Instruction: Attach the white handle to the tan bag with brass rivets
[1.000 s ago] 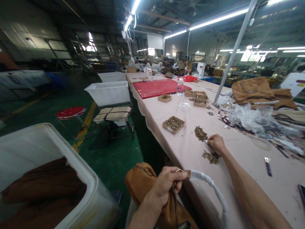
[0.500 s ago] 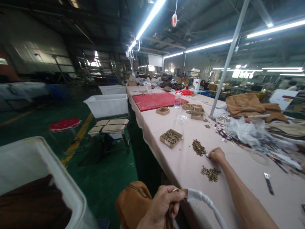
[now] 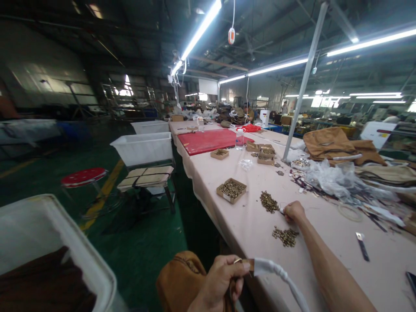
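While left hand (image 3: 223, 275) grasps white-wrapped strap (image 3: 271, 268), brassy studs (image 3: 269, 202) lie at right hand's (image 3: 294, 212) ten o'clock, grip there unreadable from here.

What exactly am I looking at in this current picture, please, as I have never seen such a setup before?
There is no machine doing the work here: these are a person's own bare hands, seen from a camera worn on their head. The left hand pinches a brown tab at the end of a white-wrapped strap; a brown fabric item shows beside it. The right hand is at the table, next to two piles of small metallic pieces, a farther one and a nearer one. A small whitish thing shows at its fingertips, too small to identify. Also on the table are a shallow box of similar pieces and a clear bottle.
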Motion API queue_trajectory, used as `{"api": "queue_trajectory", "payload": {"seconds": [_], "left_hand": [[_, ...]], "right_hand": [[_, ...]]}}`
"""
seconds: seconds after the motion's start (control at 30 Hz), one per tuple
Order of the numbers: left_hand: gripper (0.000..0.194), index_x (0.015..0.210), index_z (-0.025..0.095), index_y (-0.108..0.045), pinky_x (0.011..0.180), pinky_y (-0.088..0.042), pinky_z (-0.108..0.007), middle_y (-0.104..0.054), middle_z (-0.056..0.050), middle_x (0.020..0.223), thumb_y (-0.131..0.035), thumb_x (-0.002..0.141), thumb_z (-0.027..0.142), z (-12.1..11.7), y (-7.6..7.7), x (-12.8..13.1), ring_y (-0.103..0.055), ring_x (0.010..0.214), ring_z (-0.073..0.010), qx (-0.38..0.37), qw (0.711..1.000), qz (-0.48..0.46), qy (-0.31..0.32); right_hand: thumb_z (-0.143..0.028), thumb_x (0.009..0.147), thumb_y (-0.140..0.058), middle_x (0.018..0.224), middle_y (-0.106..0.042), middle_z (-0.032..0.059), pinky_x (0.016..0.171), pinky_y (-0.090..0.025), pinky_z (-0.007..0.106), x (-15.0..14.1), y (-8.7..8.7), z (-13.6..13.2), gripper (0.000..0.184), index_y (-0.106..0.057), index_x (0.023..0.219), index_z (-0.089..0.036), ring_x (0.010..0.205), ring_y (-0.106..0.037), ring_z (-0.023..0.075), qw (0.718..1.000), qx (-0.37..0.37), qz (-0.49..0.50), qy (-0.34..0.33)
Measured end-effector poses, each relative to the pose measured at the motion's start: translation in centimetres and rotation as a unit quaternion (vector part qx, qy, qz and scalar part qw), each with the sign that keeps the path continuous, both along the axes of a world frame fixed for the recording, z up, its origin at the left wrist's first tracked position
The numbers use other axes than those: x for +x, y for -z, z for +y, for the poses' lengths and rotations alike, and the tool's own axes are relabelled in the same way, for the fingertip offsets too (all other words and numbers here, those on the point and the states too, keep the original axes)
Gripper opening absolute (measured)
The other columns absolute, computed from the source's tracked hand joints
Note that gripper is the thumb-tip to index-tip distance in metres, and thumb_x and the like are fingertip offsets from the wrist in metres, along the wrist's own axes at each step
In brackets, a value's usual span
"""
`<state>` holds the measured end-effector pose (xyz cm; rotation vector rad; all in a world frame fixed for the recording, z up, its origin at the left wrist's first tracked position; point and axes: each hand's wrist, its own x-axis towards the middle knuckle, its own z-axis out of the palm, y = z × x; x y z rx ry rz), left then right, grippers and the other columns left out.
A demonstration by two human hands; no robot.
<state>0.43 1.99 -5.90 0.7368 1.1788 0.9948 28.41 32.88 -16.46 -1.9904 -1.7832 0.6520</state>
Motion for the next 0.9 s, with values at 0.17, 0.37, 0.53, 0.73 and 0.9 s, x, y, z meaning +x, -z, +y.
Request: {"api": "queue_trajectory", "payload": {"seconds": [0.17, 0.37, 0.53, 0.73, 0.9], "left_hand": [[0.028, 0.066, 0.013, -0.062, 0.037, -0.021, -0.021, -0.051, -0.001, 0.042, -0.074, 0.070, 0.038, -0.1, 0.7, -0.2, -0.035, 0.032, -0.0080, 0.012, 1.000, 0.000, -0.006], [0.029, 0.068, 0.013, -0.062, 0.037, -0.017, -0.022, -0.050, -0.001, 0.041, -0.075, 0.068, 0.039, -0.1, 0.3, 0.0, -0.033, 0.032, -0.0081, 0.007, 1.000, 0.000, -0.012], [0.035, 0.070, 0.012, -0.065, 0.037, -0.018, -0.022, -0.051, -0.001, 0.041, -0.079, 0.069, 0.044, 0.1, -0.5, 0.2, -0.032, 0.031, -0.0077, 0.014, 0.999, 0.022, 0.030], [0.033, 0.060, 0.013, -0.064, 0.037, -0.014, -0.025, -0.049, -0.001, 0.038, -0.078, 0.068, 0.042, 0.2, 0.0, 0.4, -0.030, 0.029, -0.0076, 0.017, 0.999, 0.043, 0.023], [0.032, 0.056, 0.014, -0.062, 0.038, -0.011, -0.025, -0.045, 0.000, 0.036, -0.075, 0.067, 0.041, 0.6, 0.9, 0.5, -0.026, 0.029, -0.0074, 0.018, 0.998, 0.055, -0.010]], "right_hand": [[-0.037, 0.100, -0.066, 0.106, -0.070, 0.0086, 0.081, -0.060, 0.035, -0.1, -0.2, -1.1, 0.027, -0.068, 0.110, -0.013, 0.091, -0.070, 0.0188, 0.998, -0.003, -0.059, -0.012], [-0.037, 0.100, -0.066, 0.109, -0.070, 0.0084, 0.088, -0.059, 0.041, -0.5, -0.4, -1.8, 0.026, -0.068, 0.111, -0.013, 0.098, -0.069, 0.0212, 0.993, 0.010, -0.113, -0.040], [-0.037, 0.101, -0.066, 0.111, -0.069, 0.0091, 0.087, -0.059, 0.040, -0.8, -1.7, -3.0, 0.027, -0.067, 0.114, -0.013, 0.098, -0.068, 0.0213, 0.989, 0.028, -0.121, -0.080], [-0.035, 0.101, -0.065, 0.104, -0.067, 0.0066, 0.085, -0.057, 0.038, -1.9, -4.5, -5.1, 0.023, -0.066, 0.107, -0.013, 0.092, -0.066, 0.0196, 0.985, 0.078, -0.086, -0.128], [-0.026, 0.106, -0.042, 0.084, -0.063, 0.0047, 0.076, -0.049, 0.033, -4.3, -7.8, -11.0, 0.019, -0.054, 0.094, -0.018, 0.079, -0.062, 0.0198, 0.972, 0.142, -0.014, -0.187]]}}
